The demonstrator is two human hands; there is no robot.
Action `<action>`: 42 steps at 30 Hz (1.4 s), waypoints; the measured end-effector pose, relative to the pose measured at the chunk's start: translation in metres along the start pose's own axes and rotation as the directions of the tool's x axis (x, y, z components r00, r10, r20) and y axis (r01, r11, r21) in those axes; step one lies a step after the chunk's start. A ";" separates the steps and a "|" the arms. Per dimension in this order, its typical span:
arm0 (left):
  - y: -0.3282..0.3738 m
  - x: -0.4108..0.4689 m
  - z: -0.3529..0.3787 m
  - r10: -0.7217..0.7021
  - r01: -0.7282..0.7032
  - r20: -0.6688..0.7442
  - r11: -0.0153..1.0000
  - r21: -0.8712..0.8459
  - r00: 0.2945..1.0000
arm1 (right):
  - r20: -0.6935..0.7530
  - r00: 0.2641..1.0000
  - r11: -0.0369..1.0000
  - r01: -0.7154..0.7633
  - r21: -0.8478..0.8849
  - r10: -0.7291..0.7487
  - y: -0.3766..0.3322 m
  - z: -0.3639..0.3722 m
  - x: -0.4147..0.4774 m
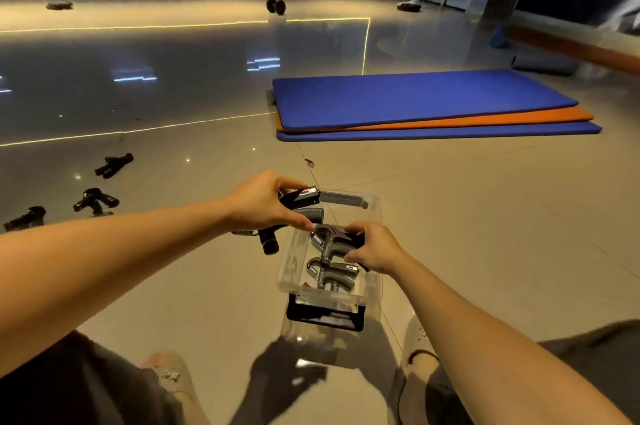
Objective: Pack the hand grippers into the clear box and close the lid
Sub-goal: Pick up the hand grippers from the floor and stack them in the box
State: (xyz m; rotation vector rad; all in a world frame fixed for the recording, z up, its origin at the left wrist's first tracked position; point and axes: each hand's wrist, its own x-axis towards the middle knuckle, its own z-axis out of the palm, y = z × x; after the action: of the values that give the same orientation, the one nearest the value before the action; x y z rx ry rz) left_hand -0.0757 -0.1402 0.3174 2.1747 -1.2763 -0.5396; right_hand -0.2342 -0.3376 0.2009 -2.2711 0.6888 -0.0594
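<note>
A clear plastic box [374, 217] with dark latch handles stands open on the floor between my feet. Inside it lie two grey hand grippers, one near the front [330, 274]. My right hand [375, 246] grips the other, upper one [327, 239] over the box. My left hand [263, 203] holds a black hand gripper [298, 198] at the box's far left rim, its handle [269, 242] hanging outside the wall. Three more black hand grippers lie on the floor at the left [114, 165], [96, 201], [26, 218]. I cannot make out a lid.
Stacked blue and orange exercise mats [433, 102] lie to the far right. A dumbbell [276, 5] and other small dark items sit far back near the mirrored wall. My knees and slippers [419, 341] frame the box on the glossy tiled floor.
</note>
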 end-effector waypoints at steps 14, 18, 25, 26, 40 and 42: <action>-0.091 0.056 0.020 -0.161 0.149 -0.078 0.979 -0.143 0.984 | 0.250 0.968 0.932 0.093 -0.349 -0.003 0.064 0.067 0.116; -0.104 0.068 0.025 -0.176 0.164 -0.065 0.973 -0.162 0.982 | 0.262 0.965 0.941 0.069 -0.332 0.022 0.071 0.081 0.134; -0.114 0.090 0.028 -0.199 0.185 -0.052 0.963 -0.195 0.979 | 0.327 0.943 0.928 0.070 -0.367 0.058 0.092 0.112 0.144; -0.116 0.092 0.029 -0.197 0.184 -0.051 0.963 -0.196 0.979 | 0.320 0.945 0.927 0.061 -0.371 0.066 0.094 0.113 0.146; -0.128 0.087 0.024 -0.180 0.163 -0.051 0.958 -0.237 0.982 | 0.284 0.958 0.881 0.109 -0.461 0.030 0.117 0.129 0.149; -0.129 0.083 0.022 -0.182 0.162 -0.059 0.956 -0.246 0.981 | 0.273 0.961 0.890 0.087 -0.447 0.044 0.117 0.131 0.149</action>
State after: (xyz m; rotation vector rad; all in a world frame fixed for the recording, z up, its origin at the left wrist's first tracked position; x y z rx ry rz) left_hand 0.0350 -0.1685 0.2123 2.0905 -0.9308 -0.6334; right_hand -0.1287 -0.3933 0.0035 -2.6627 0.5686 0.4499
